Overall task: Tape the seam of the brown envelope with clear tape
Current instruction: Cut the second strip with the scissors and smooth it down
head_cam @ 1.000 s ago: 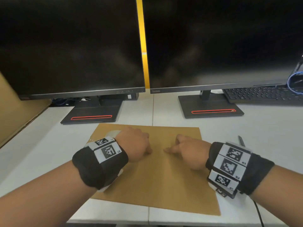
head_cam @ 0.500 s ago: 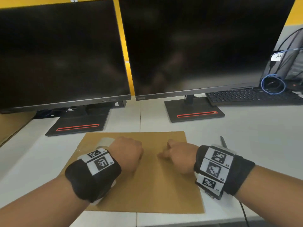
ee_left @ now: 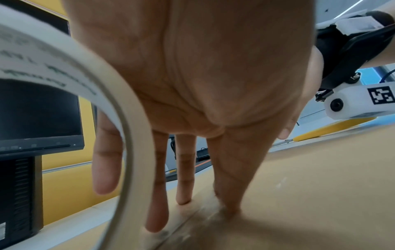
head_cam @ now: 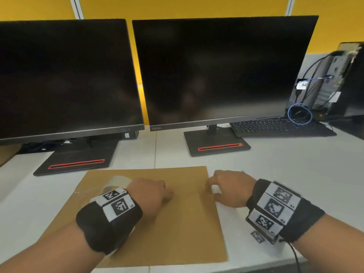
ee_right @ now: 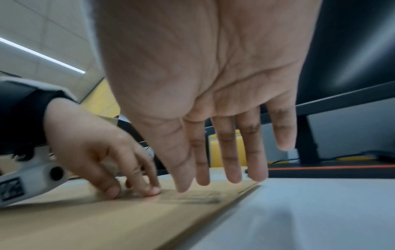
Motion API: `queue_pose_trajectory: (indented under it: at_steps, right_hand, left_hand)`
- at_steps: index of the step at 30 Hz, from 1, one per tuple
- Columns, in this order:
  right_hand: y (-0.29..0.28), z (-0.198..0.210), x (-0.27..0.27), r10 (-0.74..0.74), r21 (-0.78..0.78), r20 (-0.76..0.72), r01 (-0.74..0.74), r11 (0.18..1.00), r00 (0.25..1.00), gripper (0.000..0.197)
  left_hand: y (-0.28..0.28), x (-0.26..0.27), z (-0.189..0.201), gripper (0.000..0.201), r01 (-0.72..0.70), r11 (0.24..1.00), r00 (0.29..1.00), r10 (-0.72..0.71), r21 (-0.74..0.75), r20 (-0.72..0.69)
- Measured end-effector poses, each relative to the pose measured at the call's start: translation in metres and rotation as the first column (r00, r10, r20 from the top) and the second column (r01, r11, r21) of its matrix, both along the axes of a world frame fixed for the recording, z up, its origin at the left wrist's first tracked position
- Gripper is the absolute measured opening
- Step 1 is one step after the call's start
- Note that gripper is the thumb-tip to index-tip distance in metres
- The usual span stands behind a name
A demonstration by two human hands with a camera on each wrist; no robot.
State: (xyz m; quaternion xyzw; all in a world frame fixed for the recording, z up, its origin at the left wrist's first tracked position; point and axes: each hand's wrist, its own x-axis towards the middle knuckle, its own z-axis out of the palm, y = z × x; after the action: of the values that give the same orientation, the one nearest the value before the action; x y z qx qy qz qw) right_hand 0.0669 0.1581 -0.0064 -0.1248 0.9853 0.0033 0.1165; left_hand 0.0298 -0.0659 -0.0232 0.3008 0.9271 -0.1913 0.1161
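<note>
Both hands lay open: the left hand pressed the brown envelope mid-seam, the right hand at its right edge; firm outward rubbing would probably seat the tape.

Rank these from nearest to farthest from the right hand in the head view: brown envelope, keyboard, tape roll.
1. brown envelope, right at the right hand.
2. tape roll, across the envelope, by the left wrist.
3. keyboard, far back on the right.

A white desk carried two dark monitors side by side, with a black keyboard and a cabled computer tower to the right. Behind them stood a yellow partition wall. A strip light glowed on the pale ceiling.
</note>
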Motion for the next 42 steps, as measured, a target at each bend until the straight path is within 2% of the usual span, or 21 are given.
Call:
queue_pose_trajectory:
  at_steps: [3, 7, 11, 16, 27, 31, 35, 38, 42]
  right_hand:
    - [0.03, 0.008, 0.01, -0.156, 0.032, -0.051, 0.157, 0.987, 0.987, 0.038]
    - [0.052, 0.008, 0.019, -0.317, 0.127, -0.015, 0.316, 0.94, 0.948, 0.052]
    - [0.059, 0.0, 0.024, -0.362, 0.142, 0.086, 0.349, 0.926, 0.928, 0.062]
    - [0.06, -0.004, 0.025, -0.367, 0.115, 0.107, 0.355, 0.928, 0.924, 0.054]
    - [0.055, -0.008, 0.025, -0.326, 0.124, 0.048, 0.318, 0.94, 0.944, 0.041]
    - [0.046, -0.006, 0.026, -0.295, 0.143, -0.033, 0.297, 0.944, 0.955, 0.037]
    - [0.03, 0.001, 0.022, -0.25, 0.087, -0.099, 0.259, 0.962, 0.963, 0.041]
    - [0.014, 0.008, 0.017, -0.188, 0.022, -0.131, 0.193, 0.981, 0.973, 0.045]
    - [-0.019, 0.013, 0.012, -0.024, -0.073, -0.099, 0.016, 0.997, 0.995, 0.053]
  left_hand:
    - [0.004, 0.003, -0.001, 0.046, -0.004, 1.0, 1.0, 0.004, -0.007, 0.017]
    - [0.008, 0.007, 0.003, 0.052, -0.017, 1.0, 1.0, 0.017, 0.005, 0.018]
    - [0.015, 0.005, 0.004, 0.054, -0.033, 0.999, 0.999, 0.033, -0.002, 0.016]
    - [0.023, 0.002, 0.004, 0.055, -0.033, 0.999, 0.999, 0.033, -0.013, 0.011]
    - [0.026, 0.0, 0.003, 0.056, -0.039, 0.999, 0.999, 0.039, -0.024, -0.002]
    - [0.026, 0.0, 0.004, 0.056, -0.035, 0.999, 0.999, 0.035, -0.025, -0.009]
    - [0.024, 0.0, 0.005, 0.057, -0.034, 0.999, 0.999, 0.034, -0.008, -0.011]
    - [0.024, 0.0, 0.005, 0.055, -0.045, 0.999, 0.999, 0.045, 0.007, 0.001]
    - [0.025, 0.001, 0.005, 0.052, -0.052, 0.999, 0.999, 0.052, 0.015, -0.003]
